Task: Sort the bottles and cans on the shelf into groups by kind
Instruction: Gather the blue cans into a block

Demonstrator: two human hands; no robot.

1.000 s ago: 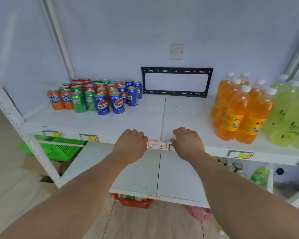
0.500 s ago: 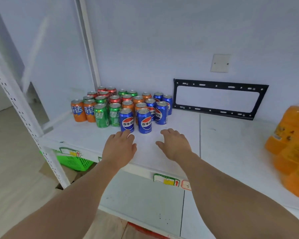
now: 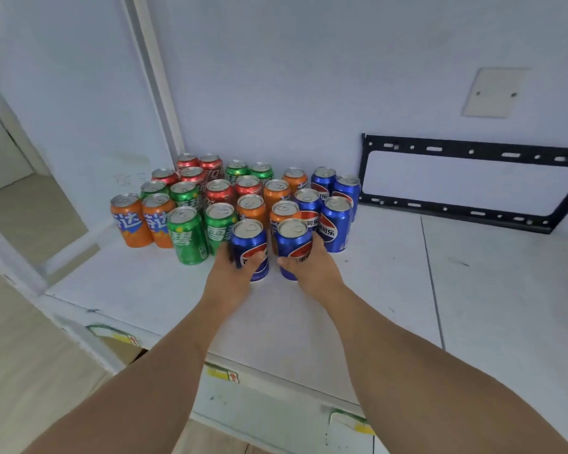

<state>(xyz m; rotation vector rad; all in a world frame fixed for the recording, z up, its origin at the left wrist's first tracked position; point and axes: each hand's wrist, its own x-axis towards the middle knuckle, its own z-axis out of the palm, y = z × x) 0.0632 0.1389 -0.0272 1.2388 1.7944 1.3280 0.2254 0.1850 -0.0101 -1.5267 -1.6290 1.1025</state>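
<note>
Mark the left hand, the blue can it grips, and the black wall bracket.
left hand [image 3: 232, 276], head view, back of hand
blue can [image 3: 247, 239], head view, upper side wall
black wall bracket [image 3: 466, 149], head view, top bar

Cans [image 3: 248, 239] glossy metal; shelf [image 3: 391, 290] matt white, perhaps painted board.

shop | white shelf [image 3: 391, 290] with price tags [image 3: 222, 375] | stocked soda cans [image 3: 187, 237]

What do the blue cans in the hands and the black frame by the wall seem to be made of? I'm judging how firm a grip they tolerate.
The blue cans look like thin metal, probably aluminium: bare silvery tops with pull tabs, glossy printed sides. The black frame looks like painted steel: flat, matte, punched with slots. Neither is certain from looks alone.
</note>
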